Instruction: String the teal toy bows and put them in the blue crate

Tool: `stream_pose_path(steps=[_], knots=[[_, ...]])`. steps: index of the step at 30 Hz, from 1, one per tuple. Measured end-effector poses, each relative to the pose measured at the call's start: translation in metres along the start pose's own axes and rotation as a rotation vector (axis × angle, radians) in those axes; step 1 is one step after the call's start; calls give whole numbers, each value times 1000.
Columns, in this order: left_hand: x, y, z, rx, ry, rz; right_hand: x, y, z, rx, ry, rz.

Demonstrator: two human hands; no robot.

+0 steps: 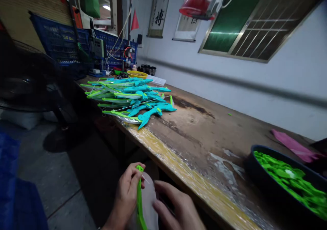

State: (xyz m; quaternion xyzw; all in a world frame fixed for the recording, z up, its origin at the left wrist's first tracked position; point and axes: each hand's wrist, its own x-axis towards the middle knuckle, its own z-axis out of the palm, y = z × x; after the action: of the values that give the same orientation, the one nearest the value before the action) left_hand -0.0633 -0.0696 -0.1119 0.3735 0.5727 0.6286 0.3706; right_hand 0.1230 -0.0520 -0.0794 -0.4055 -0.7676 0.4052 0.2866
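Note:
My left hand (127, 192) is closed around a thin bright green plastic piece (139, 202), thumb and fingers pinching near its upper end, below the table's front edge. A pale translucent bag or sheet (149, 202) lies behind the green piece. My right hand (177, 206) rests against that pale sheet with its fingers curled; whether it grips the sheet is unclear. A heap of teal and green plastic toy parts (133, 98) lies farther along the wooden worktable (199, 138).
A dark bowl (258, 175) full of small green plastic pieces sits at the right. A pink cloth (291, 144) lies by the wall. A yellow bowl (137, 74) and blue crates (58, 46) stand at the far end. A black fan (30, 83) stands left.

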Motion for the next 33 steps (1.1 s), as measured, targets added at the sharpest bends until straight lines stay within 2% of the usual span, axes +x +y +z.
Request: stream_pose_path(steps=[2, 4, 5, 7, 10, 12, 15, 18, 21, 26, 33], knots=[[-2, 3, -5, 29, -4, 69, 35, -28, 20, 343, -82, 247], [-2, 2, -9, 38, 14, 116, 56, -43, 37, 563, -71, 481], [-2, 2, -11, 26, 25, 123, 61, -46, 42, 632, -61, 550], [-4, 1, -12, -18, 28, 115, 62, -45, 48, 721, -48, 591], [-7, 5, -12, -113, -6, 84, 57, -41, 45, 754, -32, 594], [-8, 9, -13, -244, -8, 26, 58, -43, 38, 707, 1, 558], [-8, 16, -18, -520, -11, -86, 62, -57, 27, 556, 24, 388], [-7, 23, -23, -730, -45, -124, 63, -74, 23, 446, -40, 183], [-11, 28, -28, -864, -101, -122, 57, -84, 29, 419, -128, 51], [-23, 33, -34, -967, -194, -87, 44, -85, 41, 277, -163, -142], [-29, 35, -35, -956, -223, -97, 36, -87, 39, 51, -66, -306]])
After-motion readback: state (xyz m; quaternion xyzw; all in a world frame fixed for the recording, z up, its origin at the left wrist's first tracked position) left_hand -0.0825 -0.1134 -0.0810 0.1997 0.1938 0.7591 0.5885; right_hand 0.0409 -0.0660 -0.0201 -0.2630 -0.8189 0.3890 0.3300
